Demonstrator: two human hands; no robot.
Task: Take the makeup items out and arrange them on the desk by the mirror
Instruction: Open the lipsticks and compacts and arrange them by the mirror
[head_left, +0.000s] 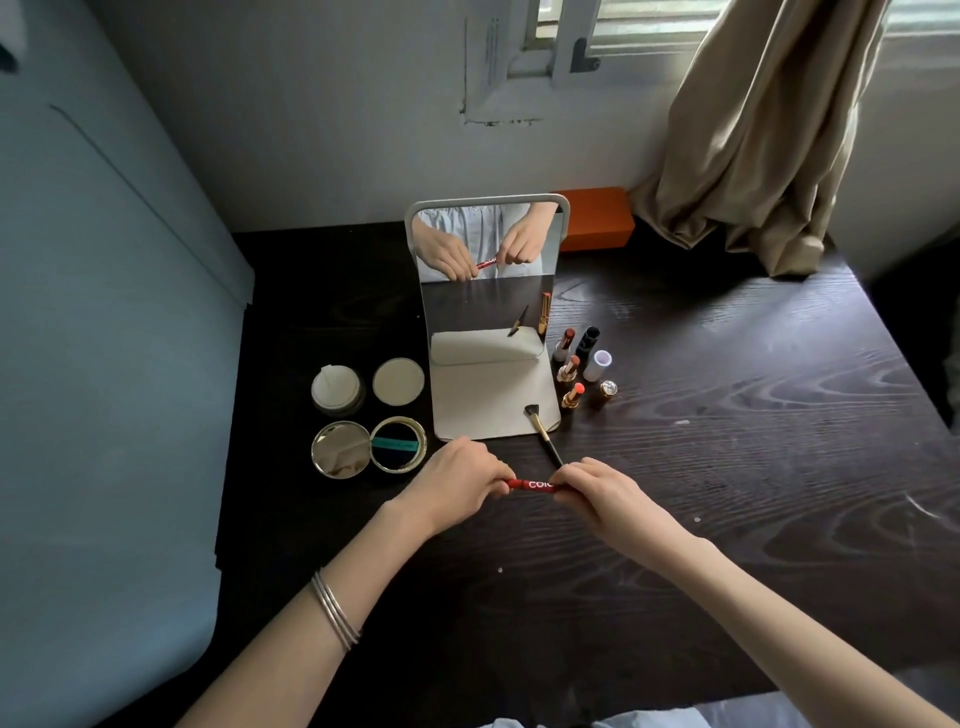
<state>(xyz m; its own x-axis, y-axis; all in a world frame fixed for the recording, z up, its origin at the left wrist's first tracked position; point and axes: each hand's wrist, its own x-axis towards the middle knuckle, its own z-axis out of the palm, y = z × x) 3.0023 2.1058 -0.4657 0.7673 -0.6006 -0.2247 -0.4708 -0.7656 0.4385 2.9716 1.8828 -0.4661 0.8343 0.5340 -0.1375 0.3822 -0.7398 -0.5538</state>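
While the red lip crayon (531, 484) is clamped endwise by left hand (457, 486) and right hand (605, 491), the makeup brush (543, 434) at twelve o'clock could be knocked.

Red lip pencil (534, 484) horizontal, ends gripped, above desk (727, 467).

I see the mirror (487, 244) standing toward the desk's (727, 467) back edge, its base pad (488, 395) reaching forward. Left of the pad sit two round pots (336, 389) and, nearer me, an opened compact (369, 447). Right of the pad stand lipsticks (571, 369) and caps (597, 364). A brush (543, 431) lies across the pad's front right corner. Behind the mirror, right, rests a box (597, 218).
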